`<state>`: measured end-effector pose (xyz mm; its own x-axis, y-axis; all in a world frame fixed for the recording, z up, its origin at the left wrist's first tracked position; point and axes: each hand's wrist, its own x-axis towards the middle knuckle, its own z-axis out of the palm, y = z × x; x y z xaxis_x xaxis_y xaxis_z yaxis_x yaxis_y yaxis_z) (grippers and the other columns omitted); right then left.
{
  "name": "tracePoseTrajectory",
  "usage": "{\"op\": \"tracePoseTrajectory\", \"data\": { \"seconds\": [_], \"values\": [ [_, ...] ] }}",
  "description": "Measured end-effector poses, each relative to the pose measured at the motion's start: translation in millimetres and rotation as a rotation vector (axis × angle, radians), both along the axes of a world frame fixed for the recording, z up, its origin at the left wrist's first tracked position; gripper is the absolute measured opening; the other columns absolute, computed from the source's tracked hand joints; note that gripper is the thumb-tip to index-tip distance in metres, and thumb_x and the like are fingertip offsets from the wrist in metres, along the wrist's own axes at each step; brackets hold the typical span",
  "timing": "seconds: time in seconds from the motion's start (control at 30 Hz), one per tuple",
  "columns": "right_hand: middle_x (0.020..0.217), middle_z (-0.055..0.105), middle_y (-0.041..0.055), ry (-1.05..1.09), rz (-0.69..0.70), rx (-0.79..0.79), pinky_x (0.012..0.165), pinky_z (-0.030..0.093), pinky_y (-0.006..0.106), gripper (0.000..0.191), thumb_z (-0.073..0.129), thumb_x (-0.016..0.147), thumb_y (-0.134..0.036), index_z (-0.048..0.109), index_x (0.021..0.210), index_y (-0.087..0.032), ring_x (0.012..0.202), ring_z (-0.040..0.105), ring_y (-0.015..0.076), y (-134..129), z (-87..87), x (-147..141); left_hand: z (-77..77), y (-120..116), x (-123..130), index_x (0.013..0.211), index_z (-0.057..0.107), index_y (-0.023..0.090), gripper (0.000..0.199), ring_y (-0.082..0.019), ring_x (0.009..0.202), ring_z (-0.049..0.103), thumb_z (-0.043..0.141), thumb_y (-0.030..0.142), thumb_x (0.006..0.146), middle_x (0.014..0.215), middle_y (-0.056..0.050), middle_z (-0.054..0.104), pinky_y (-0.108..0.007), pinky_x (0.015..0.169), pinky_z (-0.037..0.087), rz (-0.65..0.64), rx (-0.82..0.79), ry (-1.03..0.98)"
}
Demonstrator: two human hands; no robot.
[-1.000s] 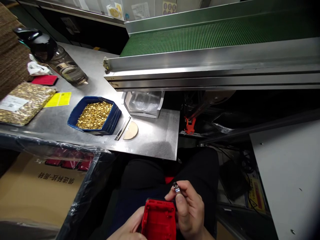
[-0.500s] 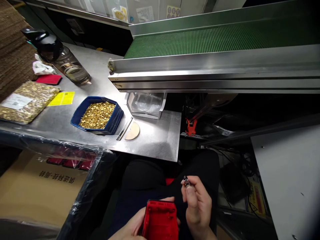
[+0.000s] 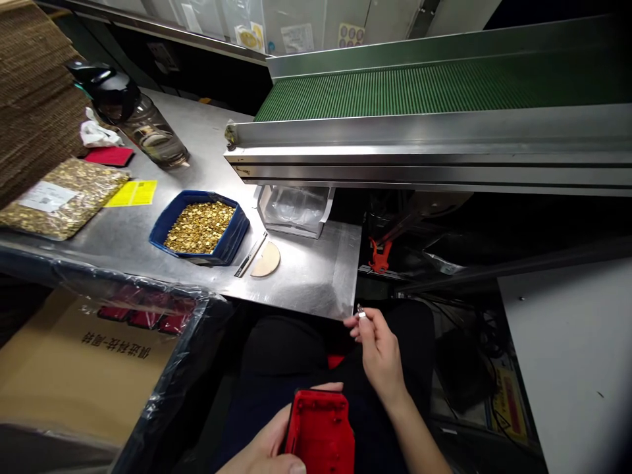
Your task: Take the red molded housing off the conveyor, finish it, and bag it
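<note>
My left hand (image 3: 269, 442) is wrapped round a red plastic housing (image 3: 323, 431) with a dark rim, its hollow inside facing up, low in the view over my lap. Farther up and to the right, my right hand (image 3: 378, 345) pinches a small metal piece (image 3: 362, 315) between thumb and fingertips, close to the table's front corner. The piece is too small to name exactly. On the steel table (image 3: 316, 289) stands a blue bin (image 3: 232, 247) of small gold-coloured metal parts (image 3: 200, 227). A half-round wooden disc (image 3: 266, 261) and a thin pen-like tool (image 3: 251, 255) lie beside the bin.
A green conveyor belt (image 3: 395, 85) in a metal frame runs across the upper right. Beyond the bin are a clear tray (image 3: 296, 207), a bottle (image 3: 153, 135) and a bag of gold parts (image 3: 69, 197). A plastic-lined carton (image 3: 74, 382) with red pieces sits lower left.
My right hand has moved up and slightly left with the small metal piece, away from the red housing. My left hand still holds the housing. The view has shifted slightly.
</note>
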<state>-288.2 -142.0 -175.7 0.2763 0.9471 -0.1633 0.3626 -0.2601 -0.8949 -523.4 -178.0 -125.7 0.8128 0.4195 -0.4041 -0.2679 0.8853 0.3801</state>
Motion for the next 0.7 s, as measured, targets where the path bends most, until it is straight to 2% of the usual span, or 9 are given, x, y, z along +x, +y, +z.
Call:
{"op": "tracePoseTrajectory", "data": {
  "seconds": [0.07, 0.13, 0.2, 0.27, 0.37, 0.43, 0.5, 0.6, 0.7],
  "values": [
    [0.104, 0.077, 0.0081, -0.067, 0.048, -0.008, 0.076, 0.056, 0.030, 0.034, 0.044, 0.104, -0.048, 0.063, 0.115, -0.022, 0.086, 0.072, 0.0209, 15.3, -16.5, 3.6, -0.1, 2.4, 3.1, 0.161, 0.025, 0.021, 0.108, -0.041, 0.131, 0.054, 0.085, 0.055, 0.078, 0.139, -0.018, 0.061, -0.053, 0.110, 0.036, 0.010, 0.021, -0.035],
    [0.092, 0.077, 0.0061, -0.089, 0.073, -0.014, 0.075, 0.055, 0.031, 0.032, 0.054, 0.099, -0.048, 0.066, 0.114, -0.021, 0.082, 0.073, 0.0224, 25.1, -25.7, 3.0, -2.4, 3.3, 5.1, 0.161, 0.022, 0.023, 0.108, -0.041, 0.131, 0.055, 0.085, 0.054, 0.079, 0.139, -0.019, 0.061, -0.055, 0.110, 0.037, 0.022, 0.028, -0.061],
    [0.085, 0.075, 0.0036, -0.087, 0.079, -0.013, 0.072, 0.054, 0.029, 0.031, 0.058, 0.098, -0.048, 0.067, 0.111, -0.022, 0.076, 0.071, 0.0207, 26.7, -24.2, 0.2, -4.3, 3.0, 5.9, 0.160, 0.026, 0.025, 0.104, -0.041, 0.133, 0.054, 0.086, 0.055, 0.080, 0.141, -0.019, 0.059, -0.055, 0.110, 0.037, 0.028, 0.024, -0.061],
    [0.088, 0.074, 0.0024, -0.058, 0.070, -0.002, 0.070, 0.054, 0.027, 0.031, 0.055, 0.100, -0.049, 0.066, 0.112, -0.023, 0.072, 0.068, 0.0175, 20.2, -11.2, -2.6, -4.5, 2.2, 6.4, 0.158, 0.030, 0.026, 0.101, -0.038, 0.131, 0.056, 0.087, 0.056, 0.080, 0.140, -0.017, 0.060, -0.051, 0.109, 0.040, 0.024, 0.028, -0.037],
    [0.094, 0.073, 0.0007, 0.010, 0.105, -0.005, 0.070, 0.055, 0.024, 0.028, 0.056, 0.100, -0.048, 0.067, 0.111, -0.026, 0.076, 0.067, 0.0152, 0.8, 24.0, -4.2, -2.8, 1.3, 9.1, 0.157, 0.031, 0.029, 0.096, -0.032, 0.120, 0.062, 0.086, 0.057, 0.083, 0.134, -0.013, 0.062, -0.043, 0.101, 0.046, 0.035, 0.059, -0.003],
    [0.096, 0.073, -0.0008, 0.063, 0.197, -0.047, 0.072, 0.056, 0.023, 0.025, 0.063, 0.096, -0.044, 0.067, 0.116, -0.029, 0.080, 0.068, 0.0148, -14.0, 49.4, -4.7, -1.1, 1.9, 12.9, 0.156, 0.032, 0.030, 0.092, -0.031, 0.118, 0.063, 0.084, 0.057, 0.085, 0.136, -0.013, 0.060, -0.043, 0.100, 0.046, 0.064, 0.089, 0.004],
    [0.094, 0.072, -0.0022, 0.076, 0.315, -0.081, 0.071, 0.056, 0.022, 0.025, 0.069, 0.093, -0.037, 0.066, 0.117, -0.030, 0.079, 0.068, 0.0141, -27.3, 69.2, -6.3, 0.5, 3.1, 17.6, 0.155, 0.034, 0.031, 0.089, -0.033, 0.125, 0.059, 0.083, 0.057, 0.085, 0.142, -0.014, 0.055, -0.047, 0.107, 0.042, 0.100, 0.126, -0.004],
    [0.082, 0.068, -0.0030, -0.069, 0.443, -0.006, 0.061, 0.054, 0.022, 0.019, 0.070, 0.091, -0.031, 0.067, 0.109, -0.029, 0.066, 0.064, 0.0132, -41.5, 83.4, -10.9, 2.8, 4.7, 22.9, 0.156, 0.032, 0.030, 0.092, -0.037, 0.135, 0.052, 0.084, 0.057, 0.085, 0.144, -0.015, 0.053, -0.053, 0.115, 0.035, 0.105, 0.144, -0.026],
    [0.073, 0.064, -0.0026, -0.236, 0.480, 0.096, 0.056, 0.051, 0.024, 0.014, 0.067, 0.093, -0.028, 0.068, 0.107, -0.027, 0.060, 0.061, 0.0135, -49.5, 84.4, -17.5, 4.9, 4.9, 25.0, 0.159, 0.025, 0.032, 0.096, -0.037, 0.135, 0.053, 0.083, 0.056, 0.086, 0.141, -0.014, 0.056, -0.054, 0.116, 0.034, 0.070, 0.116, -0.035]
  ]
}}
